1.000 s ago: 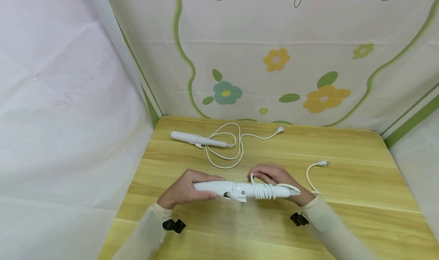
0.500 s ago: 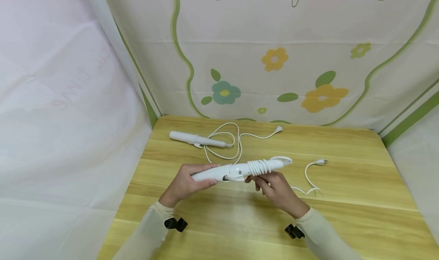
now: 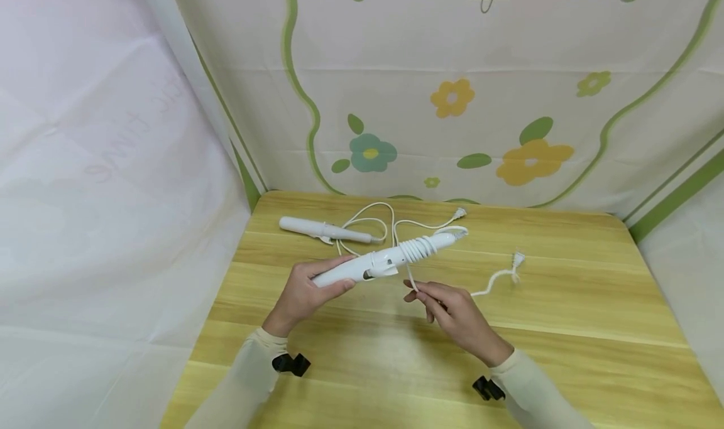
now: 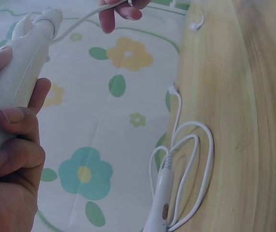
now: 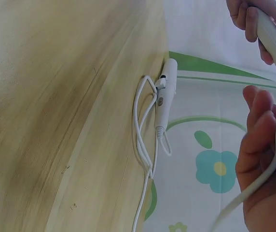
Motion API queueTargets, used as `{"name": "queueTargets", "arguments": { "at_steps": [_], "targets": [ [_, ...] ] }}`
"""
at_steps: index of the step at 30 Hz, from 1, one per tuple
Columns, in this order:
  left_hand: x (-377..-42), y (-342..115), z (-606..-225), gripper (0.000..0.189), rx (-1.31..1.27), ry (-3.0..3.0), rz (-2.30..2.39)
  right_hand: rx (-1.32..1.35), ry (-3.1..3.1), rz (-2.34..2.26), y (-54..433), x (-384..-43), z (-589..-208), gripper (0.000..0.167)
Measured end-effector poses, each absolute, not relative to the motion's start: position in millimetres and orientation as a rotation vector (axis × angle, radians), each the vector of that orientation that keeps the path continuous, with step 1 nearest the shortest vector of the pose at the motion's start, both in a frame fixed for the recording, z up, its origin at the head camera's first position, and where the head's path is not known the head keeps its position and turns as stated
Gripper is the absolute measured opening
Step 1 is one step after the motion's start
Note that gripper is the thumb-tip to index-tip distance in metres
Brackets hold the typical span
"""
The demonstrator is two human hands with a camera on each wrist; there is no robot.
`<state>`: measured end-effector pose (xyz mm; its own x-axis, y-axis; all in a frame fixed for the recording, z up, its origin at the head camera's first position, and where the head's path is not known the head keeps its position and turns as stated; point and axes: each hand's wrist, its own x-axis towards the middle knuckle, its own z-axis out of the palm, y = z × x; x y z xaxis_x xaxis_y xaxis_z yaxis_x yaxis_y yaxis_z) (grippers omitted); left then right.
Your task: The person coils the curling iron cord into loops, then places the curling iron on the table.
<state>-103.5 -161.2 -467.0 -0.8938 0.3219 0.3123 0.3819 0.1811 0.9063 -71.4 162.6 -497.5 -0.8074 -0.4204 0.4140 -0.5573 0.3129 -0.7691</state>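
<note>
A white curling iron (image 3: 367, 268) is held up over the table at a slant, its far end raised to the right. My left hand (image 3: 302, 293) grips its thick end, the fingers curled round it in the left wrist view. Several turns of its white cord (image 3: 417, 249) wrap the slimmer end. From these turns the cord runs down to my right hand (image 3: 455, 313), which pinches it between thumb and fingers. The loose cord trails out past that hand to a plug (image 3: 518, 260) at the right.
A second white curling iron (image 3: 305, 226) lies at the back left of the wooden table (image 3: 588, 379). Its cord loops beside it, ending in a plug (image 3: 460, 213). A flowered cloth (image 3: 396, 102) hangs behind the table's back edge.
The held curling iron has tilted, its cord-wrapped end rising away from me. My right hand has come round to the near side and drawn the cord down; the trailing plug has shifted left.
</note>
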Motion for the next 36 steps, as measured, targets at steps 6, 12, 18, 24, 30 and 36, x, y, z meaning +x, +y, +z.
{"name": "queueTargets", "arguments": {
  "at_steps": [6, 12, 18, 24, 30, 36],
  "targets": [
    [-106, -164, -467, 0.041, -0.603, -2.417, -1.749, 0.906, -2.437, 1.433, 166, -68, -500, 0.032],
    [-110, -168, -471, 0.041, -0.57, -2.443, -1.676, 0.873, -2.476, 1.311, 174, -63, -497, 0.03],
    [-110, -170, -481, 0.041, -0.582, -2.484, -1.596, 0.917, -2.477, 1.116, 181, -60, -485, 0.029],
    [-107, -166, -486, 0.043, -0.682, -2.585, -1.489, 1.006, -2.392, 0.942, 187, -69, -467, 0.025],
    [-105, -161, -481, 0.041, -0.818, -2.65, -1.466, 1.106, -2.281, 0.839, 188, -84, -453, 0.022],
    [-103, -162, -478, 0.039, -0.979, -2.67, -1.496, 1.221, -2.3, 0.686, 189, -101, -436, 0.033]
  ]
}}
